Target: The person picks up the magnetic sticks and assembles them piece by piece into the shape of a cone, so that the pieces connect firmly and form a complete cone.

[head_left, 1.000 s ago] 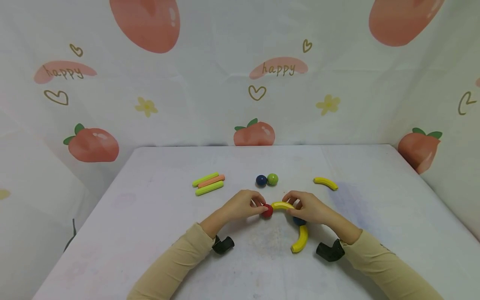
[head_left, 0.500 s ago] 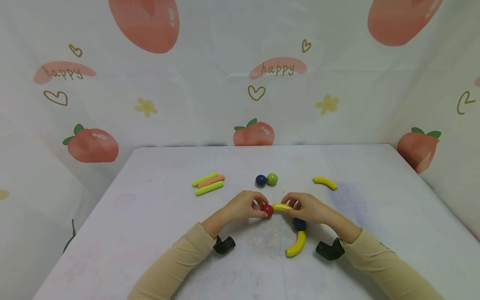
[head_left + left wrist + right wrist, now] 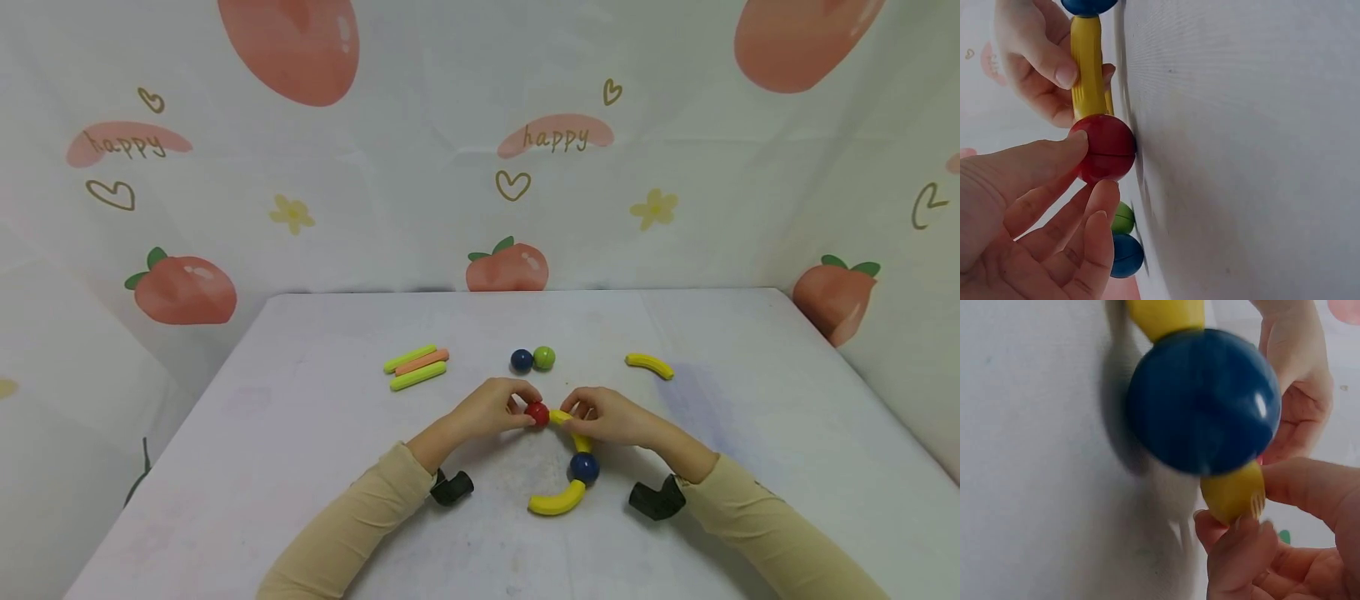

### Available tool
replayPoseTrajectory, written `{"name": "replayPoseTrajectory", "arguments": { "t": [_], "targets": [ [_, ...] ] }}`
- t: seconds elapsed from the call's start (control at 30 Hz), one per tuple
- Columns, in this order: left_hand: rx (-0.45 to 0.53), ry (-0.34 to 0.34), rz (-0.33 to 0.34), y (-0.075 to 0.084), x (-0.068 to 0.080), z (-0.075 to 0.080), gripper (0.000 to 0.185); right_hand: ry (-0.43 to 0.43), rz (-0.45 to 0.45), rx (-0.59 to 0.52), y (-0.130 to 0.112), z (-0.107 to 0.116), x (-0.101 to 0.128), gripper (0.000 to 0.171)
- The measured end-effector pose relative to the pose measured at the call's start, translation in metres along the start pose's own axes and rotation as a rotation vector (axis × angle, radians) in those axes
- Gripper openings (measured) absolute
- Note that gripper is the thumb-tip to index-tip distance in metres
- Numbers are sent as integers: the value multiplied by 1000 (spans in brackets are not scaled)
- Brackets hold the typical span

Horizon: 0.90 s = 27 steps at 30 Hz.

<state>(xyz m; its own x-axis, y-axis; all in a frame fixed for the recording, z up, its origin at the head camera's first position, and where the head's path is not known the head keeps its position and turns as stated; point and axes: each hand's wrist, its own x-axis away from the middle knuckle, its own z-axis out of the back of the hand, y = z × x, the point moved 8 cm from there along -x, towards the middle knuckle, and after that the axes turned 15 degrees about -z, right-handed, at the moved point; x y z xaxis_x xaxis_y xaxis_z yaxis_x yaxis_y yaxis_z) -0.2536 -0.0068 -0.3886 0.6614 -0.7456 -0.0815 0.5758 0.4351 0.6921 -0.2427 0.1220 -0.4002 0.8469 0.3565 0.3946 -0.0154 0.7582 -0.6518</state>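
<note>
So my left hand [image 3: 491, 408] pinches the red ball [image 3: 536, 413] onto the yellow curved stick [image 3: 567, 427] my right hand [image 3: 606, 417] pinches mid-table; a blue ball [image 3: 584, 467] and second curve [image 3: 557, 502] already hang on, other pieces unused.

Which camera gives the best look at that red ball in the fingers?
The left wrist view: the red ball fills the middle, pinched by the left hand. The head view shows it small; the right wrist view barely shows it.

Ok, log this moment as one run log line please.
left hand: pinches red ball | right hand: grips yellow curved piece | chain: red ball, curved piece, blue ball, second curved piece
</note>
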Motion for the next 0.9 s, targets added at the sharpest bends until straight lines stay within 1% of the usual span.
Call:
{"name": "replayPoseTrajectory", "arguments": {
  "t": [0.13,0.23,0.33,0.47,0.6,0.73,0.8,0.9],
  "targets": [
    [-4,18,-6,0,0,0,28,-42,-65,-99,5,-3,0,32],
    [-4,36,-1,-1,1,1,28,-50,-94,-145,8,-4,0,36],
    [-4,41,4,0,4,2,28,-40,-116,-164,12,-4,0,37],
    [-10,19,0,2,10,2,27,-16,-116,-153,14,-3,1,34],
    [12,-35,-11,5,17,-2,24,0,-115,-133,14,-2,2,31],
    [63,-131,7,6,26,-12,23,17,-124,-120,15,0,4,29],
    [64,-182,2,8,30,-18,24,26,-131,-116,15,1,4,29],
    [28,-240,-19,10,34,-24,25,35,-141,-116,17,2,5,29]
  ]
}}
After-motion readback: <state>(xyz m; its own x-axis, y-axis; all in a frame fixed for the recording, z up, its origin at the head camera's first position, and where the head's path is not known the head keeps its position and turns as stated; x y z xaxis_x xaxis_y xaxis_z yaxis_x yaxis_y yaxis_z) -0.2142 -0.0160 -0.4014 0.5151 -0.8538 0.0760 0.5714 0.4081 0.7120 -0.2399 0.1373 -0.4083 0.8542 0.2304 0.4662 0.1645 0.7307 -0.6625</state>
